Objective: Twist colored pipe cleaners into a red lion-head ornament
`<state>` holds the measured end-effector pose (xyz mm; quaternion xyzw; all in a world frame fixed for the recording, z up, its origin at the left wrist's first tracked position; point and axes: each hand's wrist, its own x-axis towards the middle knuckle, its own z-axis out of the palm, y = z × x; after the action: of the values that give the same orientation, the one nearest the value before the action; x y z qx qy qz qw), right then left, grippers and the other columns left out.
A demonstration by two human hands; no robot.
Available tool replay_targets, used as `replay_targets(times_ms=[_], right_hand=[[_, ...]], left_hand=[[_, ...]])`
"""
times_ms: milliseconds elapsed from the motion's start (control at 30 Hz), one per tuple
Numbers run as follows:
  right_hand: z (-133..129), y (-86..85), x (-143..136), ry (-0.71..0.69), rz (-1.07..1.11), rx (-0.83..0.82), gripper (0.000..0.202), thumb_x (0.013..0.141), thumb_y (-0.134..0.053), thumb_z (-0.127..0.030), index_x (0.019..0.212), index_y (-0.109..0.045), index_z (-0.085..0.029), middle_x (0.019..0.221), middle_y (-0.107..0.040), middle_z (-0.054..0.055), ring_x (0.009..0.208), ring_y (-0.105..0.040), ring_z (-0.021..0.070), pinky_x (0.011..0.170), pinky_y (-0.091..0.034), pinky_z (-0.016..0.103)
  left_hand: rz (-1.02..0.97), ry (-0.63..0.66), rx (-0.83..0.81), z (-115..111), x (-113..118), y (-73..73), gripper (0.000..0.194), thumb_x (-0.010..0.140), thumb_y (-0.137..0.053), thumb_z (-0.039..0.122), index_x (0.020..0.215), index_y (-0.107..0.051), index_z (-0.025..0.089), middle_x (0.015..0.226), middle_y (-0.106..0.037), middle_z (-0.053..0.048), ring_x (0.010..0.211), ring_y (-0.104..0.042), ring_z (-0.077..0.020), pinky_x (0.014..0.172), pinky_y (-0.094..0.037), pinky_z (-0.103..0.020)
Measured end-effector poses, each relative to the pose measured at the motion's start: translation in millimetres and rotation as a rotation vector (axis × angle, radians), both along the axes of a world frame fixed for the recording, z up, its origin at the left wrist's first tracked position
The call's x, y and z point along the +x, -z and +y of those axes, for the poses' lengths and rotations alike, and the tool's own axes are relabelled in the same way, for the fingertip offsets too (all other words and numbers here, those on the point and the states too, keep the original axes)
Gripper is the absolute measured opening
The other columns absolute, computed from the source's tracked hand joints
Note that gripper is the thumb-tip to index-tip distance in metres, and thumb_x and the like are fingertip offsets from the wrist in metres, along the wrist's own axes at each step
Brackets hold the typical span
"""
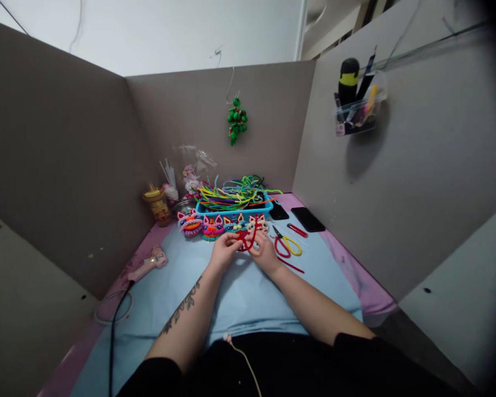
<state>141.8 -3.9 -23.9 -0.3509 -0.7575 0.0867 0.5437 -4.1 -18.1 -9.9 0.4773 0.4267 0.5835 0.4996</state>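
Note:
Both hands meet over the middle of the blue cloth, holding a bent red pipe cleaner (243,246) between them. My left hand (226,249) pinches its left side with thumb and fingertips. On the other side, my right hand (263,252) has its fingers closed on the same piece, and one end sticks up. Just beyond my fingers stand several finished pipe-cleaner animal heads, among them a purple one (189,223) and a pink one (213,226). A loose red pipe cleaner (291,266) lies right of my right hand, near scissors (288,246) with red and yellow handles.
Behind the heads sits a blue basket (233,215) heaped with coloured pipe cleaners. A pink glue gun (151,263) with a black cord lies left. Right are a red cutter (297,230) and a black phone (308,219). A drink cup (157,207) stands back left. Grey partitions enclose the table.

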Motion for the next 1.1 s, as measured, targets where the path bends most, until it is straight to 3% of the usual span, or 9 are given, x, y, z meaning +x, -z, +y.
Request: replay_targets(times_ms=[333,667,867,1100], right_hand=[[5.0,6.3,-0.3,0.049,-0.057,0.082,0.012,0.077,-0.05,-0.014,0.082,-0.059,-0.02,0.084,-0.061,0.006,0.086,-0.052,0.0212,0.081,-0.044,0.037],[0.0,3.4,-2.0,0.021,0.042,-0.032,0.01,0.08,-0.049,-0.021,0.078,-0.059,-0.021,0.082,-0.059,0.006,0.084,-0.053,0.0206,0.079,-0.042,0.036],[-5.0,-1.5,-7.5,-0.018,0.21,-0.155,0.013,0.079,-0.047,-0.021,0.068,-0.053,-0.019,0.079,-0.053,0.004,0.078,-0.052,0.0172,0.069,-0.044,0.03],[-0.5,5.9,-14.2,0.03,0.279,-0.179,0.014,0.079,-0.044,-0.021,0.066,-0.049,-0.02,0.086,-0.048,0.005,0.09,-0.049,0.0186,0.081,-0.043,0.034]], left_hand=[[-0.012,-0.035,-0.041,1.1,1.0,1.9,0.037,0.052,-0.078,0.031,0.078,-0.059,0.013,0.06,-0.062,0.0,0.056,-0.057,-0.0106,0.059,-0.042,-0.023],[-0.026,-0.007,-0.029,-1.1,3.4,0.3,0.036,0.052,-0.077,0.031,0.077,-0.058,0.014,0.057,-0.06,0.002,0.054,-0.056,-0.0105,0.058,-0.042,-0.023],[0.028,-0.002,0.003,-2.5,7.0,0.6,0.032,0.055,-0.076,0.03,0.076,-0.057,0.014,0.057,-0.061,0.001,0.053,-0.056,-0.0103,0.057,-0.043,-0.023],[0.077,-0.02,0.037,-3.0,9.2,1.8,0.029,0.058,-0.073,0.028,0.077,-0.056,0.014,0.058,-0.061,0.001,0.054,-0.057,-0.0105,0.059,-0.044,-0.023]])
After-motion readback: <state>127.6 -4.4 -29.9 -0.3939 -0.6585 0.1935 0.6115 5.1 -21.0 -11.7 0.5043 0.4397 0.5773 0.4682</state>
